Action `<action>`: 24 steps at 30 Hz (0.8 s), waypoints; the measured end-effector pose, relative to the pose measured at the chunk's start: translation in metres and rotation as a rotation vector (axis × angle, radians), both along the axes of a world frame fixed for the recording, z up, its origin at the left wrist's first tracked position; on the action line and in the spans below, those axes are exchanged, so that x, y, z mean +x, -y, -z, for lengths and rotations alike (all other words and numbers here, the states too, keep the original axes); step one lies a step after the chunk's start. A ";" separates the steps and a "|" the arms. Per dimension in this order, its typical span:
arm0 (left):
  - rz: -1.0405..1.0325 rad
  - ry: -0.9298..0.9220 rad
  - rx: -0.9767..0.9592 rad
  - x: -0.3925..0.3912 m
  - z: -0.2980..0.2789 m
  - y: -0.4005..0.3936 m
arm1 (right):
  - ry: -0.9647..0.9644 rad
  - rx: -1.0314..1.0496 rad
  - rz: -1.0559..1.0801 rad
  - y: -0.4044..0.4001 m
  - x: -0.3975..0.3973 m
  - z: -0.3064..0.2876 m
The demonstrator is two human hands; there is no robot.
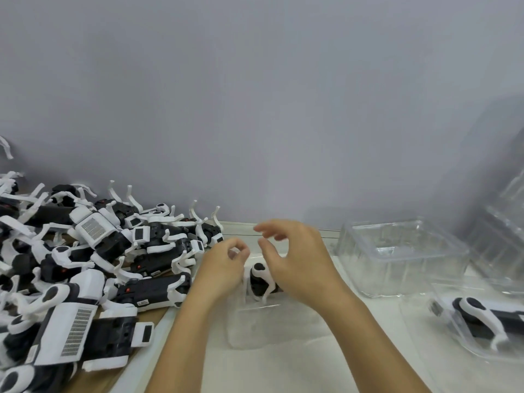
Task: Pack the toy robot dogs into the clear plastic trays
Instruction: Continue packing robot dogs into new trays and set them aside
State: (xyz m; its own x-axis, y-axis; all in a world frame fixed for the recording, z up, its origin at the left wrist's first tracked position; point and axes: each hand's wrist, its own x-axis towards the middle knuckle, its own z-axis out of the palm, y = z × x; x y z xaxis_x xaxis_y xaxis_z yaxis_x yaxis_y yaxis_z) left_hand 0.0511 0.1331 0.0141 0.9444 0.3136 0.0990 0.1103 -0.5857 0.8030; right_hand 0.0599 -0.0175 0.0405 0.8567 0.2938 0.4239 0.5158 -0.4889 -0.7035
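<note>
Lay on its side in tray (272,324), dog (259,282), long axis left-right. Hovered above: left hand (224,268) fingers curled empty, right hand (297,262) fingers spread.

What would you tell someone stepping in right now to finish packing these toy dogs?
Left hand: fingers curled, thumb and forefinger pinched; what it holds is unclear.
Right hand: open, hovering over the toy dog in the middle clear tray.
Done: another packed dog lies in a tray at the right.
Left: the big pile of dogs on the left; an empty tray stack waits behind.
</note>
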 end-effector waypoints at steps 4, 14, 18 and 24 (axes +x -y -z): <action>0.172 -0.156 0.063 -0.008 -0.010 0.001 | 0.097 0.133 -0.046 -0.004 -0.014 -0.028; 0.378 -0.265 -0.091 -0.010 -0.019 0.046 | -0.040 0.264 0.036 0.014 -0.034 -0.031; 0.380 -0.278 -0.134 -0.013 -0.020 0.037 | -0.064 0.321 0.118 0.035 -0.049 -0.013; 0.300 -0.322 -0.054 -0.024 -0.023 0.040 | -0.063 0.357 0.172 0.052 -0.067 0.006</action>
State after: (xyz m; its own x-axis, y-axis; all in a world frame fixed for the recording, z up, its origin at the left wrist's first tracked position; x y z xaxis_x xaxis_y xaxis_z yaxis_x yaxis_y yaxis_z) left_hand 0.0275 0.0926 0.0369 0.9744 0.0172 -0.2241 0.1911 -0.5882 0.7858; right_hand -0.0072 -0.0697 0.0343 0.9082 -0.0121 0.4184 0.3982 -0.2836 -0.8724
